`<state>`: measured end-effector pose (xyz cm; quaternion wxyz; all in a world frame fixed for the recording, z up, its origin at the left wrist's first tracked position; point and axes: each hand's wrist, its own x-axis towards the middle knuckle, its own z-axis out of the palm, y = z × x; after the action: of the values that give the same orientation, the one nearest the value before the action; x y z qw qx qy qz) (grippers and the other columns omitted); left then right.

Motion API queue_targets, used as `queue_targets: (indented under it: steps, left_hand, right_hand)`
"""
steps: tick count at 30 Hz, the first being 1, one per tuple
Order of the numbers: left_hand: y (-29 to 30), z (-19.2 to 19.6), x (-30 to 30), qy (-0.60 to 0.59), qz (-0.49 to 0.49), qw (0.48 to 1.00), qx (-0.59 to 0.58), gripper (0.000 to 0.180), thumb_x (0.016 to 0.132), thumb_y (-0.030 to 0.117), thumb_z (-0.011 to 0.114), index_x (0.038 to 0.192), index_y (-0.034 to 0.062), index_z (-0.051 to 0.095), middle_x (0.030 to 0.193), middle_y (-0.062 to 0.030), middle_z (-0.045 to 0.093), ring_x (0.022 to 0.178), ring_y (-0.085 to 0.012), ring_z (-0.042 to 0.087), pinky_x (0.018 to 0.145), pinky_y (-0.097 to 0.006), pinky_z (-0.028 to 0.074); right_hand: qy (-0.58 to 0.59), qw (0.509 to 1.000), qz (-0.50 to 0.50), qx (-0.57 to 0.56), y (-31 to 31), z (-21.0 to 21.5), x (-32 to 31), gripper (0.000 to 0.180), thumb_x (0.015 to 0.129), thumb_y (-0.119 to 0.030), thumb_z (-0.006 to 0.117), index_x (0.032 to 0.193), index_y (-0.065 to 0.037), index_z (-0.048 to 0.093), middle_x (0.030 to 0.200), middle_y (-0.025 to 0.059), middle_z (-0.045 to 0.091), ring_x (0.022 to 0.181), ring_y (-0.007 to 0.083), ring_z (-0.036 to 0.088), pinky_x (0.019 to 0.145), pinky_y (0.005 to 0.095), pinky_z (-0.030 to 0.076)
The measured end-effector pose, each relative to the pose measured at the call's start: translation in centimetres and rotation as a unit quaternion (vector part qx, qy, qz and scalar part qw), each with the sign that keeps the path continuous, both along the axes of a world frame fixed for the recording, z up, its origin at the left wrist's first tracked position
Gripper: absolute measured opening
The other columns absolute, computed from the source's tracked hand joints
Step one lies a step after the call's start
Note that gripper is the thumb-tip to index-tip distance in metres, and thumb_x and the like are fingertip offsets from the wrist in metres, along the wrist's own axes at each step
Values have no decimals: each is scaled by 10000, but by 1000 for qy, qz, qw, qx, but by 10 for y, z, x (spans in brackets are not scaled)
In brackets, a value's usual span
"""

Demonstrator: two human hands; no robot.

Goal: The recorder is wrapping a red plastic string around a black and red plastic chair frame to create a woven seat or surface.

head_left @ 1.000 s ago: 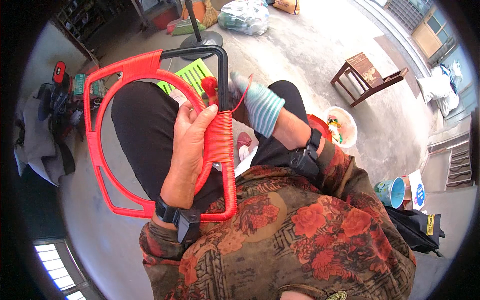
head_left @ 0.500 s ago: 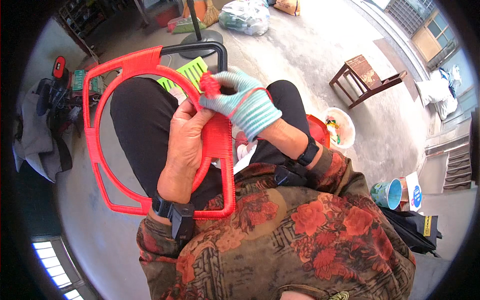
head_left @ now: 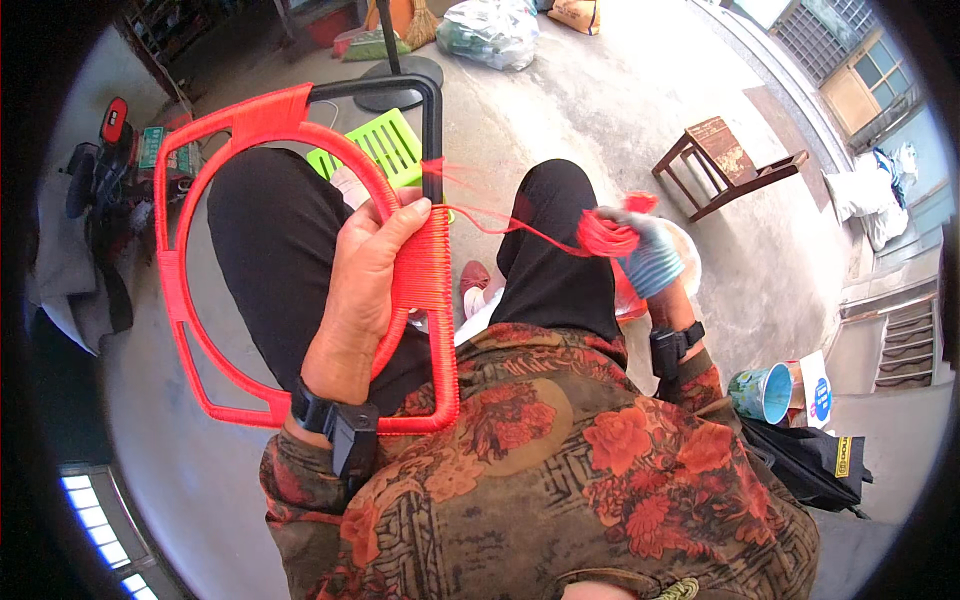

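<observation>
Left hand (head_left: 365, 290): bare, fingers curled over the wrapped right side of the frame (head_left: 300, 270), thumb pressed along the red winding; frame is clamped in the grip. Right hand (head_left: 650, 262): gloved in blue-grey, fingers closed around a small bundle of red cord (head_left: 603, 235); the single fingertips can't be told apart.

One strand is drawn taut from the bundle across to the frame's right bar, just above the left thumb. Frame is mostly wound in red; top right corner is bare black metal. It is held upright over the lap, resting against the black trousers (head_left: 270, 250).

Black wrist straps are worn on both forearms. A green plastic basket (head_left: 375, 145) is seen on the concrete floor behind the frame. A wooden stool (head_left: 730, 160) stands well apart, upper right. A blue cup (head_left: 765, 392) sits near the right elbow.
</observation>
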<state>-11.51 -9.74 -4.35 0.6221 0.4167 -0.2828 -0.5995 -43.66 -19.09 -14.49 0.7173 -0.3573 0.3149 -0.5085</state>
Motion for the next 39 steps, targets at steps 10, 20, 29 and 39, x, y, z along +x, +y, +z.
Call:
queue_targets:
  steps: [10,20,29,39]
  left_hand:
    - [-1,1,0,-23,-39,999,15,206,890,142,616,1057,34,560,887,-57,642,741,-117,630,654,-245,533]
    - [-4,-3,-4,-43,-11,999,5,220,886,123,625,1045,-9,551,862,-68,638,705,-119,628,640,-243,527]
    - [2,11,0,-22,-43,999,9,296,901,127,588,1150,-12,509,892,-129,653,731,-186,667,661,-284,561]
    - [-1,4,0,-1,-87,996,-12,219,921,127,561,1100,10,511,925,-171,659,745,-217,681,680,-301,565]
  right_hand:
    - [-175,979,-92,52,-36,-7,-24,195,836,-142,665,974,-36,576,666,-28,465,571,82,460,569,242,434]
    - [20,949,313,45,27,50,135,365,912,-327,588,1090,-8,598,744,51,623,560,144,573,560,271,484]
    - [-162,976,143,8,17,35,69,271,889,-323,618,800,-71,570,1240,170,553,1162,302,544,833,364,521]
    - [-396,899,187,9,9,54,89,300,956,-320,505,742,-111,516,639,-7,421,645,173,473,553,310,418]
